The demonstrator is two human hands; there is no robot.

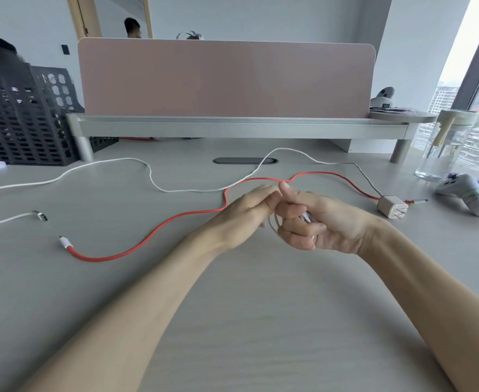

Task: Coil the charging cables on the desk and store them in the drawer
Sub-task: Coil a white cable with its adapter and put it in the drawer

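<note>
My right hand [317,222] curling fingers round small white coil [273,224] so loops cannot spring open. My left hand [247,210] pinching coil's side, likely steadying for tuck. Both hovering just above desk [232,306]. Beyond, red cable [147,236] and long white cable [105,168] lying uncoiled. No drawer in view.

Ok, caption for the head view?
Right hand grips white cable loops, left hand against it; red cable lies uncoiled on desk.
</note>
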